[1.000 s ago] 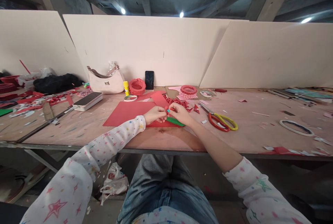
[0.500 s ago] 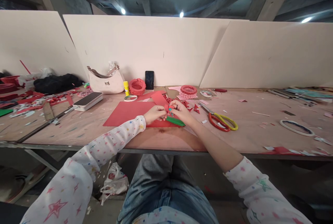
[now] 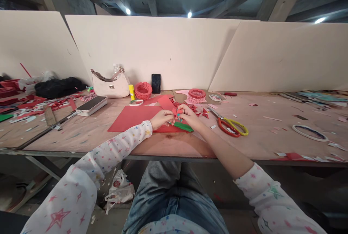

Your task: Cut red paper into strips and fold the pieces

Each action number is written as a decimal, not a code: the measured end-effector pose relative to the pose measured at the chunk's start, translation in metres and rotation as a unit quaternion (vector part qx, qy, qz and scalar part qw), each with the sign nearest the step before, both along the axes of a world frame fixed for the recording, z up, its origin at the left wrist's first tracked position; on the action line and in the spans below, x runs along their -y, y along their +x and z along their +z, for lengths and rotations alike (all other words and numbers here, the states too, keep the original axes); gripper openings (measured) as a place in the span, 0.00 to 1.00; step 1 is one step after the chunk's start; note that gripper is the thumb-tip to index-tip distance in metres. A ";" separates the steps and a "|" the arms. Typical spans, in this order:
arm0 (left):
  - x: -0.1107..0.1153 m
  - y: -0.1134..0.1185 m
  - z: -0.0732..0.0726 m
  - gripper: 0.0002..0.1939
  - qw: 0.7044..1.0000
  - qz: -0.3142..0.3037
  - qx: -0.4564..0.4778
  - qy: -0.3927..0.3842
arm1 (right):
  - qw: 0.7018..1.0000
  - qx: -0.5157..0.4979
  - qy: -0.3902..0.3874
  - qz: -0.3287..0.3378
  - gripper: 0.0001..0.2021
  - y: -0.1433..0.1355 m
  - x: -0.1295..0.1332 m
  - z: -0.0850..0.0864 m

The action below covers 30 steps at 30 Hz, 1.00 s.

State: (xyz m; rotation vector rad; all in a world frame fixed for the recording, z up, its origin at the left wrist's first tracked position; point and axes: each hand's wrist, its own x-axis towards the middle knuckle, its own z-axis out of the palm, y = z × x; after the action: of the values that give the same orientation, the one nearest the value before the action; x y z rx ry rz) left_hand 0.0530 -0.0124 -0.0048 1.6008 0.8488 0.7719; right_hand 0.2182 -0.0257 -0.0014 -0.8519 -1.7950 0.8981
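Both hands meet over a sheet of red paper (image 3: 127, 118) near the table's front edge. My left hand (image 3: 162, 118) is closed, its fingertips pinching a small piece of red paper (image 3: 174, 112). Against the same piece, my right hand (image 3: 189, 115) has its thumb and fingers pressed together; blue-green shows at its nails. The exact shape of the piece is hidden by the fingers. Just below the hands lies a green comb-like strip (image 3: 183, 127) with a toothed edge. Small folded red pieces (image 3: 205, 113) lie beyond my right hand.
Scissors (image 3: 231, 125) with red and yellow handles lie to the right. Behind stand woven red rings (image 3: 143, 90), a glue stick (image 3: 132, 91), a phone (image 3: 156, 83) and a pale handbag (image 3: 111, 86). A white case (image 3: 92, 106) lies left; an oval ring (image 3: 310, 133) lies right.
My right hand's fingers have shifted slightly on the small red piece, and more of it shows between the hands. My left hand stays almost in place.
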 end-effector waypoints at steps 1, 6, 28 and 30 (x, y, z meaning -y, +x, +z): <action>0.000 0.000 0.000 0.07 1.000 -0.004 0.004 -0.001 | 1.000 -0.001 0.002 -0.001 0.05 0.000 0.000 0.000; 0.000 -0.001 -0.001 0.05 0.999 -0.025 0.020 -0.012 | 1.000 0.024 -0.001 -0.012 0.02 -0.001 0.001 0.001; -0.003 -0.001 -0.001 0.06 0.998 -0.025 0.033 -0.053 | 0.999 0.028 0.032 -0.025 0.05 0.002 -0.005 -0.004; -0.002 0.000 -0.001 0.04 0.999 -0.014 0.024 -0.044 | 0.999 0.036 0.018 -0.015 0.03 0.002 -0.005 -0.004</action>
State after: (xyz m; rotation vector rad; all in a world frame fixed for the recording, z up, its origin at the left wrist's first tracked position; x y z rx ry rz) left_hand 0.0530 -0.0105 -0.0055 1.5075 0.8141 0.7400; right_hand 0.2206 -0.0203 -0.0059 -0.8953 -1.8502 0.8240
